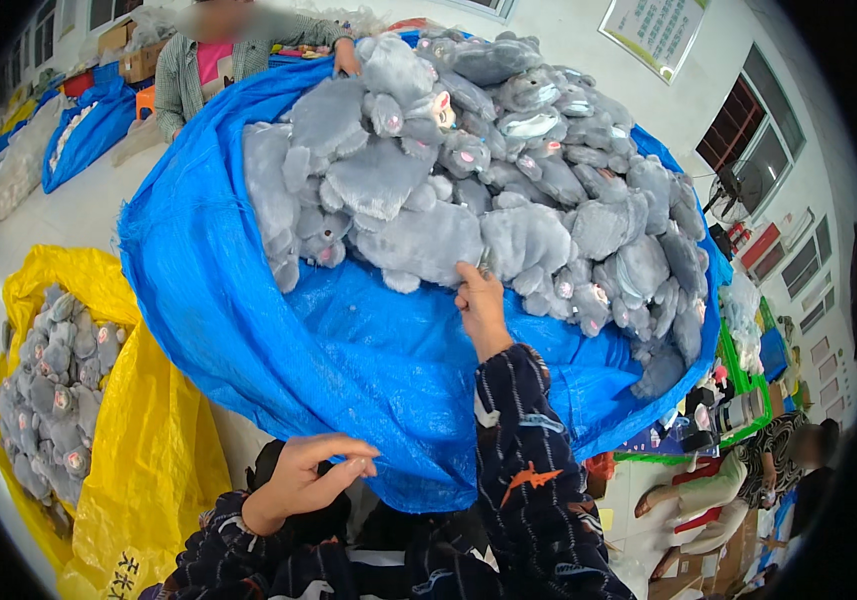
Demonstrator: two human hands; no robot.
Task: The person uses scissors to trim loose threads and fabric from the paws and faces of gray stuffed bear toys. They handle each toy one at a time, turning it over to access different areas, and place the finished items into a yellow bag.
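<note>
A big heap of grey plush toy skins [388, 180], limp and furry with pink details, fills a large blue woven sack [218, 240] in front of me. My right hand [483, 305] reaches to the heap's near edge. Its index finger is stretched out against a grey plush piece [423, 245], with the thumb apart; the other fingers are partly hidden. Lower down on the left, my left hand [313, 475] hovers by the sack's near rim, fingers loosely stretched and nothing in them.
A yellow sack [163, 460] holding more grey plush pieces stands at left. Across the heap, a person [208, 70] rests a hand on its far side. Another person [768, 465] sits at lower right near green-edged crates [748, 425]. A fan [728, 190] stands by the right wall.
</note>
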